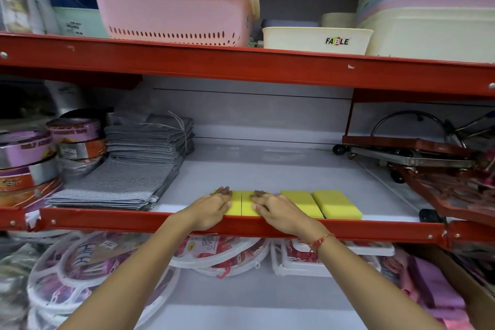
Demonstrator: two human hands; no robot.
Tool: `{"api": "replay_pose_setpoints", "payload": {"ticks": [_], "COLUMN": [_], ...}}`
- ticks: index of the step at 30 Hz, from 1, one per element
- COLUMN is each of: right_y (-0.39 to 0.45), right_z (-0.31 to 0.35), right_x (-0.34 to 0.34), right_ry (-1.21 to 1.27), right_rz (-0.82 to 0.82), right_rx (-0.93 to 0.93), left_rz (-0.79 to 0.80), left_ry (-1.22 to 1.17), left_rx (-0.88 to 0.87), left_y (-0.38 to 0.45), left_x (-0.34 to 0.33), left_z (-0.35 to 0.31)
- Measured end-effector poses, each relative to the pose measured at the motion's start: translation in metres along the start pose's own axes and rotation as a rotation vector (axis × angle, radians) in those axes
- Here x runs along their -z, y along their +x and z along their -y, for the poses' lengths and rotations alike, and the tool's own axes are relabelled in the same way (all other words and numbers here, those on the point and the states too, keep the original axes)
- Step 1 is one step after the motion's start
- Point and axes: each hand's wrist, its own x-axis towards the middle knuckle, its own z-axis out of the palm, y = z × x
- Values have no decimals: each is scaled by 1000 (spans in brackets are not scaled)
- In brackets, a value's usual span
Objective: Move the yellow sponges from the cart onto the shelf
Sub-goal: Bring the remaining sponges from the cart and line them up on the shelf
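Four yellow sponges in a row along the near edge of the middle shelf (267,169), just behind its red front rail (134,218); we log them from left to right.

Item 1, first sponge (235,206): under our left hand (211,207), palm down, fingers flat and spread on its top, pressing, not clasping.

Item 2, second sponge (247,207): touching item 1 along a thin seam, under our right hand (278,211), likewise flat and open on top, a red thread at the wrist.

Item 3, third sponge (301,202): just right of the right hand, uncovered.

Item 4, fourth sponge (337,203): just beside item 3, the rightmost, uncovered.

Orientation: each sponge lies with its long axis running from near to far, short ends toward us, sides parallel.

Neighbours: stack of grey cloths (128,182) near the left of the row; red folding trolleys (428,153) well apart on the right; pink basket (174,13) and cream tub (316,40) on the shelf above.

Cart: not in view.

Judgement: both hands sit directly over their sponges, so we read this as squaring the pair against the row. Any further sponge would go left of item 1, on the left hand's side, where bare shelf remains before the cloths.
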Motion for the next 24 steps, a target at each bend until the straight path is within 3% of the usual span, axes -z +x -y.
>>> {"api": "replay_pose_setpoints", "payload": {"ticks": [6,16,24], "right_y": [-11,-38,-39], "right_z": [3,-53,-49], "right_x": [15,38,25], "right_ry": [43,45,22], "right_rz": [19,-31,-17], "right_rx": [-8,-263,-188], "left_rz": [-27,-26,-1], "left_ry": [-10,-64,-75], "left_rx": [0,-95,-69], "left_y": [0,10,16], "left_x": [0,-8,-14], "left_z": [-5,-31,-35]}}
